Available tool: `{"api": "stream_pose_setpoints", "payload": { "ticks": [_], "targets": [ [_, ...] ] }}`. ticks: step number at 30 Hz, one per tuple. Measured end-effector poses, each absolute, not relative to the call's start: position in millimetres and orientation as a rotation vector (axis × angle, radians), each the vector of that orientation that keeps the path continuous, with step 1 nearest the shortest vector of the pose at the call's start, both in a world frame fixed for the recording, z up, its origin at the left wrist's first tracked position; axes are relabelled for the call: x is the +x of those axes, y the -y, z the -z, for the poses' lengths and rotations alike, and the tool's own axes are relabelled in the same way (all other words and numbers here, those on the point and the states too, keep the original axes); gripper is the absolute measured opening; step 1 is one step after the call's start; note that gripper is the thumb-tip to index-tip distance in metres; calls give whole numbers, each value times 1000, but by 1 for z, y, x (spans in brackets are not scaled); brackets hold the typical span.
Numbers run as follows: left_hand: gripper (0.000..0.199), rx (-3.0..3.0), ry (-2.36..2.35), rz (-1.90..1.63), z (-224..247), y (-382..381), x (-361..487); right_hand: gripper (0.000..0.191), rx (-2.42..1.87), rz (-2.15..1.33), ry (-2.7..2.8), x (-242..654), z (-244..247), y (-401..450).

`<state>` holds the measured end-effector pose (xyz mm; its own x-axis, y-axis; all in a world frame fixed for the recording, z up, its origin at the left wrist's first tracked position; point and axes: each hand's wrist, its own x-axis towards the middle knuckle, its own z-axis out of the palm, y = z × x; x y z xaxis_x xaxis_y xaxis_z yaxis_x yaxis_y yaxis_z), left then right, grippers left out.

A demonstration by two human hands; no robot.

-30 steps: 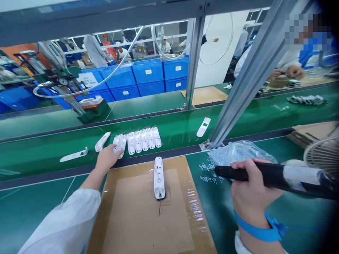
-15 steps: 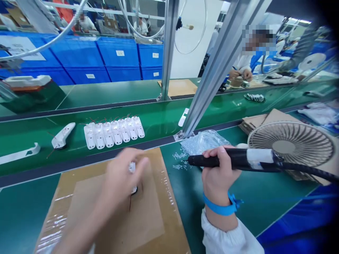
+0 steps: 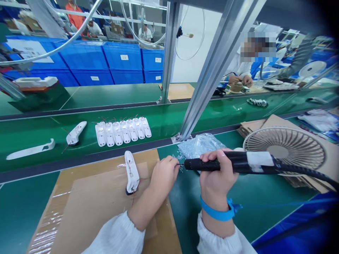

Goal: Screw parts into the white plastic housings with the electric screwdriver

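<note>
Had left hand [image 3: 164, 174] pinched nearly closed, apparently on the tip of the bit [image 3: 181, 164]; could not tell of any screw within. Gripped black screwdriver [image 3: 196, 164] firmly in right hand [image 3: 217, 176], aimed left. Saw white housing [image 3: 132, 173] left of left hand, nearer it than right, long axis running away, far end leaning left.

A green bench [image 3: 185, 208] runs beside a glossy green belt [image 3: 165, 118], with another green bench [image 3: 106, 93] beyond it, metal posts [image 3: 209, 70] rising at the belt's two edges, and, farther back, stacked blue bins [image 3: 113, 56] left of a white wall [image 3: 185, 68].
</note>
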<state>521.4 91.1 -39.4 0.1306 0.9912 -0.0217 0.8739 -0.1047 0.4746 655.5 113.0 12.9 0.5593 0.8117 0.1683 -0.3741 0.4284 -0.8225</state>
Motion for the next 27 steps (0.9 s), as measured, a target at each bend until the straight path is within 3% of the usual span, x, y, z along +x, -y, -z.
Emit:
{"api": "stream_pose_setpoints", "payload": {
  "ticks": [13, 27],
  "targets": [
    [14, 2147, -1776, -495, 49, -92, 513, 25, -812, -847, 656, 657, -10, -111],
    [18, 2073, -1740, -655, 41, -77, 514, 38, -850, -967, 527, 671, -8, -119]
  ]
}}
